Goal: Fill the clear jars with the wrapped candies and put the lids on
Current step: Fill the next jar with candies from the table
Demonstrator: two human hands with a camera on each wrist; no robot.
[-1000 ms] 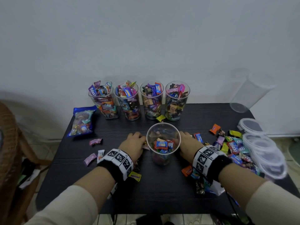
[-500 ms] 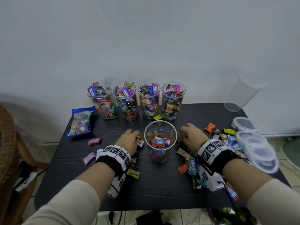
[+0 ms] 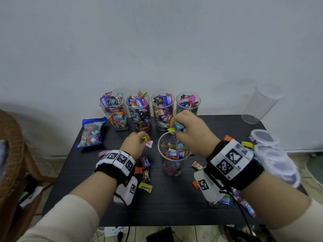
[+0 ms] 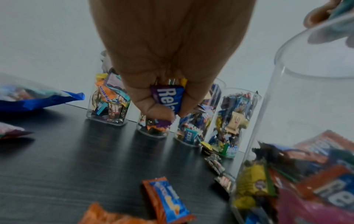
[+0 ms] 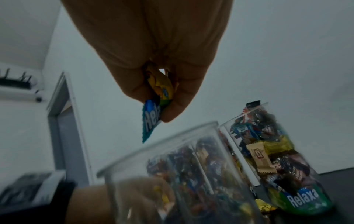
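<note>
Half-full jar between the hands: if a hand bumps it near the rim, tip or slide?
Probably tips: the jar is tall and narrow, and candies fill only its lower part. Likely light, since the clear wall looks thin. On the smooth dark table a low push would more likely slide it.

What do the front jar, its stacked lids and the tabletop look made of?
Front jar: clear and rigid with a thick glossy rim; plastic or glass, the look leaves it open.
Stacked lids: translucent, slightly frosted with raised rims, probably thin moulded plastic.
Tabletop: black with fine straight grain lines and a soft sheen that mirrors the jars in the left wrist view, likely laminate or painted wood.
</note>
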